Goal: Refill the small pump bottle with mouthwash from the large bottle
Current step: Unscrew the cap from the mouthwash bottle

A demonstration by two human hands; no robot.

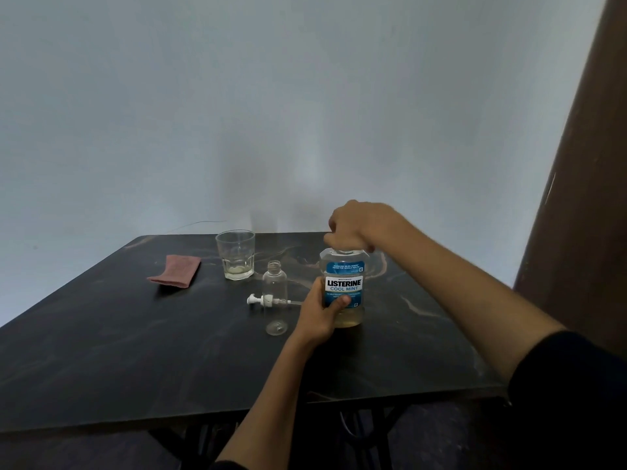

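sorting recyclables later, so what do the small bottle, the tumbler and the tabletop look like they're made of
Small bottle: probably clear thin plastic, see-through, with a threaded open neck.
Tumbler: looks like clear glass, with a thick base and faceted sides.
Tabletop: dark, smooth, with pale marble-like veins; stone or a printed laminate, the view cannot settle which.

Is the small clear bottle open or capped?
Open: the small pump bottle stands upright with a bare neck; its pump head lies on the table behind it.

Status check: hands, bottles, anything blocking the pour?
Left hand grips large Listerine mouthwash bottle body; right hand grip on its cap. Small clear plastic bottle open, upright. White pump head lying behind it; nothing blocking.
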